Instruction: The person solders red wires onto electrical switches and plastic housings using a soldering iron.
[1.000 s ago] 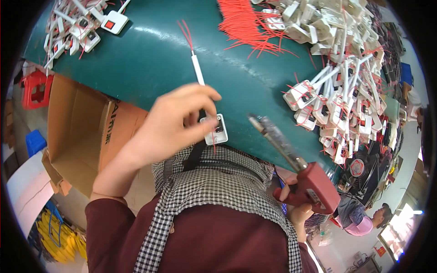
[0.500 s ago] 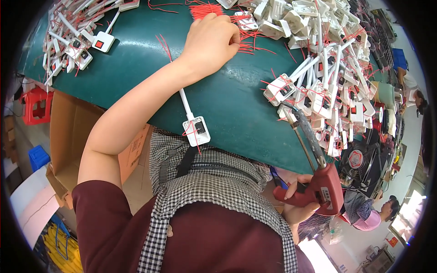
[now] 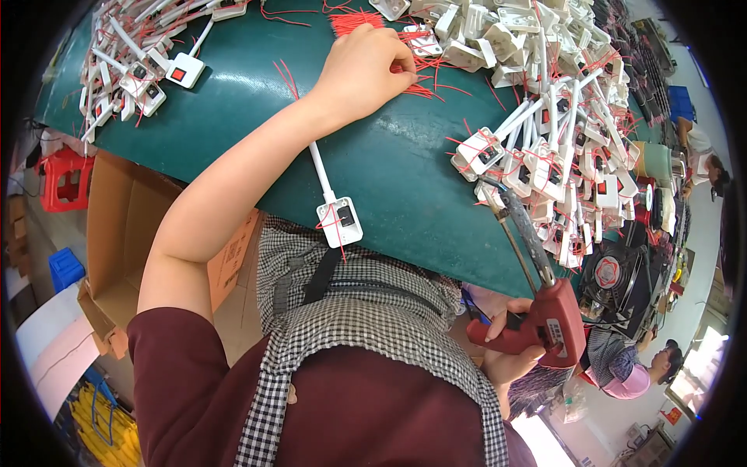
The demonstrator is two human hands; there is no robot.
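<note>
My left hand (image 3: 364, 76) reaches to the far side of the green table, its fingers curled down into a heap of cut red wires (image 3: 352, 22). Its fingertips are mostly hidden, though a bit of red shows by the thumb. In my right hand (image 3: 513, 354) is a red soldering gun (image 3: 556, 323), gripped by its handle, with the long metal tip (image 3: 520, 214) pointing up over the table. Below my left forearm lies a small white switch housing (image 3: 340, 224) with a white cable, a black switch inside and red wires across it.
A tangled pile of white housings (image 3: 545, 167) with cables and red wires covers the table's right side. More switch assemblies (image 3: 140, 82) lie at far left. An open cardboard box (image 3: 132, 226) stands beside the table's near left edge. Another person (image 3: 630, 373) is at lower right.
My left hand stays at the red wires, with its thumb and fingers shifted slightly. The view has turned a little. My right hand and the soldering gun hold nearly the same place.
</note>
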